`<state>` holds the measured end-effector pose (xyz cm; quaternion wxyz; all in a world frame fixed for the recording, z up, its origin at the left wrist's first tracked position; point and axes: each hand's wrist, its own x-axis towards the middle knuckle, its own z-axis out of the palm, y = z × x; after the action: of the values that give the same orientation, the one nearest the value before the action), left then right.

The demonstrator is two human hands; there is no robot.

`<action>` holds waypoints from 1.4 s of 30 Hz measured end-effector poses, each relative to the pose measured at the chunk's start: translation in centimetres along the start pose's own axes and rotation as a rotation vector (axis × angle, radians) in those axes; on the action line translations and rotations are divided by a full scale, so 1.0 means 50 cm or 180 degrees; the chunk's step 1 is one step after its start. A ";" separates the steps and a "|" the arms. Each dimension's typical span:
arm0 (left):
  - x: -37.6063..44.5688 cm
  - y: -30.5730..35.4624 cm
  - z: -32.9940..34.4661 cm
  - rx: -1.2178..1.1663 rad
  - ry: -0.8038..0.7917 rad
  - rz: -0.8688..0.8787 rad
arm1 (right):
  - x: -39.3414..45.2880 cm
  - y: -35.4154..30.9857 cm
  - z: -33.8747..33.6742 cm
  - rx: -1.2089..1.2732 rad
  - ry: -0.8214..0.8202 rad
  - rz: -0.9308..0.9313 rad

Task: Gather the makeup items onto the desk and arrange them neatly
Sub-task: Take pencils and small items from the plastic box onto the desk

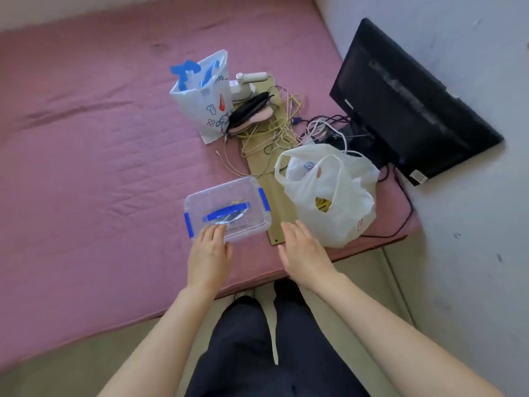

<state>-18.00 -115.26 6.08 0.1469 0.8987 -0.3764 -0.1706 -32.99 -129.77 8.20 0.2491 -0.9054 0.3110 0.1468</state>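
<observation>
On the pink bed (pixel 86 167), a clear lidded storage box (pixel 227 209) with blue latches sits just in front of the person, small items dimly visible inside. The left hand (pixel 209 253) rests on the box's near edge at 6 o'clock, fingers straight and together. The right hand (pixel 303 250) hovers flat, fingers loosely apart, between the box and the white plastic bag (pixel 329 196) at the box's 3 o'clock.
</observation>
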 end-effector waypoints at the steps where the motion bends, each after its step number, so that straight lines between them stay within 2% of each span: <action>1: -0.001 0.000 0.008 -0.0140 0.0033 -0.0181 | 0.016 0.010 -0.002 -0.0004 -0.0046 -0.0094; 3: -0.004 -0.005 0.031 -0.0345 0.0055 -0.0486 | 0.049 0.030 -0.001 -0.0050 -0.0156 -0.0276; 7: 0.000 -0.035 0.082 -0.0342 0.0072 -0.0760 | 0.110 0.058 0.034 -0.0212 -0.0298 -0.0552; 15: 0.063 -0.155 0.200 -0.0214 -0.0053 -0.1233 | 0.284 0.088 0.156 -0.0283 -0.0451 -0.0628; 19: 0.110 -0.224 0.245 -0.0327 0.0214 -0.1505 | 0.358 0.094 0.210 -0.0232 -0.0298 -0.0340; 26: 0.190 -0.302 0.324 -0.1056 0.0644 -0.2374 | 0.465 0.109 0.294 0.0886 -0.0285 0.0305; 30: 0.220 -0.329 0.360 -0.1050 0.1073 -0.2419 | 0.500 0.107 0.330 0.1108 0.0009 0.0619; 34: 0.233 -0.354 0.388 -0.1352 0.1611 -0.2399 | 0.512 0.123 0.364 0.0894 0.0366 0.0463; 42: 0.224 -0.375 0.420 -0.1257 0.1907 -0.2277 | 0.523 0.144 0.388 0.1358 0.0598 0.0390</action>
<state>-7.63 -113.60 -22.34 0.3479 0.9359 0.0532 -0.0129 -19.78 -136.95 -21.56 0.3954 -0.8213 0.4111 0.0078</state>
